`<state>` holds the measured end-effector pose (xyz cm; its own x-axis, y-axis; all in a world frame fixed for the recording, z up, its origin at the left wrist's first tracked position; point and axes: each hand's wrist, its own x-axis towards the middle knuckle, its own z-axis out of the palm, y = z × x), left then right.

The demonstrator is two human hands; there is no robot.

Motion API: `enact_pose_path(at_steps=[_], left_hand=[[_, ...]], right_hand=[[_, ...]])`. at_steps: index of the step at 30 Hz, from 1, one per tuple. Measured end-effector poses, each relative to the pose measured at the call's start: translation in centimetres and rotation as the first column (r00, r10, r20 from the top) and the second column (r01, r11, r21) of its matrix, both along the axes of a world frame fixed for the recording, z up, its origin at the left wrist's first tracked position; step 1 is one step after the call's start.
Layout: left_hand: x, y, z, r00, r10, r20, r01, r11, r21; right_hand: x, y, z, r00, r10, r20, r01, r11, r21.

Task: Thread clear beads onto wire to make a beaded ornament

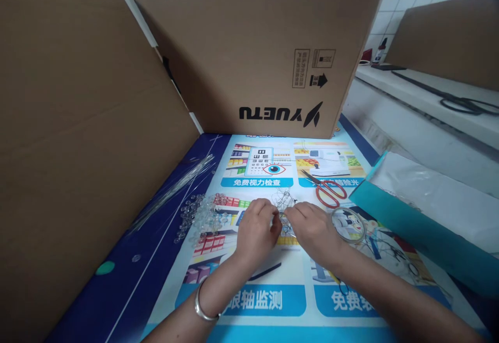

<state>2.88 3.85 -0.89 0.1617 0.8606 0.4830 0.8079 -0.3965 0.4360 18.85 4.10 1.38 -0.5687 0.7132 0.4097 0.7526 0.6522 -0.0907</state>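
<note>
Fine two-handed wirework, viewed from beside the worker. The step in hand appears to be the shaping or fastening of a wire tangle (286, 197); from where I stand, the next move would seem to call for a steady hold on one side and a small, precise twist or pull on the other. Left to right: a sheaf of straight wires (175, 191) lies well left of the grip; clear beads (202, 215) spread nearer to it. The left hand (257, 228), a bangle (200, 306) at its wrist, narrows to a pinch on the tangle. This lies between the hands, at the fingertips and reaching just beyond them. The right hand (314, 231) pinches it likewise; which strands are held is too small to tell. Right of the grip lie scissors (320, 183), a ring (363, 234) just beside the right hand, and, farther off, a teal box (393, 213).
</note>
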Motion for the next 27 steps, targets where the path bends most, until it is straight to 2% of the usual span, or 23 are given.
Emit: enact_pose_path(at_steps=[2,4,5,7,8,9,10,11,12,14,16,18,21,23,27], left_hand=[[-0.4,0.3,0.0,1.0,0.015,0.003,-0.015,1.0,0.004],[-0.8,0.5,0.0,0.999,0.045,0.013,-0.045,0.999,0.002],[-1.0,0.5,0.0,0.998,0.057,0.017,-0.057,0.998,0.002],[-1.0,0.4,0.1,0.998,0.062,0.017,-0.062,0.998,0.006],[-0.9,0.3,0.1,0.998,0.056,0.014,-0.056,0.998,0.009],[-0.8,0.2,0.1,0.999,0.047,0.009,-0.048,0.999,0.011],[-0.6,0.0,0.1,0.999,0.039,0.004,-0.039,0.999,0.011],[-0.5,-0.1,0.1,0.999,0.035,0.001,-0.035,0.999,0.009],[-0.3,-0.2,0.1,1.0,0.03,0.001,-0.03,1.0,0.006],[-0.1,-0.4,0.0,1.0,0.002,0.026,-0.002,1.0,-0.004],[0.0,-0.4,0.0,0.992,-0.048,0.113,0.052,0.998,-0.036],[-0.1,-0.3,0.3,0.966,-0.085,0.245,0.112,0.989,-0.099],[-0.3,-0.1,0.8,0.898,-0.048,0.438,0.171,0.954,-0.246],[-0.6,0.0,1.1,0.818,0.0,0.576,0.245,0.905,-0.348],[-1.3,0.2,1.3,0.595,0.058,0.802,0.511,0.743,-0.433]], right_hand=[[0.1,0.0,0.6,0.995,-0.03,-0.097,0.021,0.996,-0.088],[0.2,0.1,1.2,0.952,-0.098,-0.29,0.007,0.954,-0.298],[0.1,0.0,1.5,0.906,-0.155,-0.394,-0.036,0.899,-0.436],[-0.2,-0.2,1.6,0.789,-0.294,-0.54,-0.186,0.722,-0.666],[-0.5,-0.4,1.6,0.736,-0.359,-0.573,-0.265,0.627,-0.733],[-0.8,-0.6,1.4,0.696,-0.411,-0.589,-0.323,0.553,-0.768],[-1.2,-0.8,1.2,0.669,-0.446,-0.594,-0.359,0.506,-0.784],[-1.5,-1.0,0.9,0.65,-0.464,-0.601,-0.377,0.49,-0.786],[-1.8,-1.2,0.7,0.634,-0.469,-0.615,-0.375,0.51,-0.774],[-2.0,-1.2,0.2,0.615,-0.443,-0.652,-0.344,0.594,-0.728],[-1.9,-0.8,-0.2,0.596,-0.418,-0.685,-0.326,0.654,-0.682],[-1.6,-0.4,-0.5,0.574,-0.414,-0.707,-0.34,0.665,-0.665],[-1.3,0.1,-0.8,0.554,-0.416,-0.721,-0.37,0.653,-0.661],[-1.2,0.3,-1.1,0.555,-0.415,-0.721,-0.369,0.654,-0.66],[-1.3,0.4,-1.5,0.581,-0.399,-0.71,-0.323,0.688,-0.65]])
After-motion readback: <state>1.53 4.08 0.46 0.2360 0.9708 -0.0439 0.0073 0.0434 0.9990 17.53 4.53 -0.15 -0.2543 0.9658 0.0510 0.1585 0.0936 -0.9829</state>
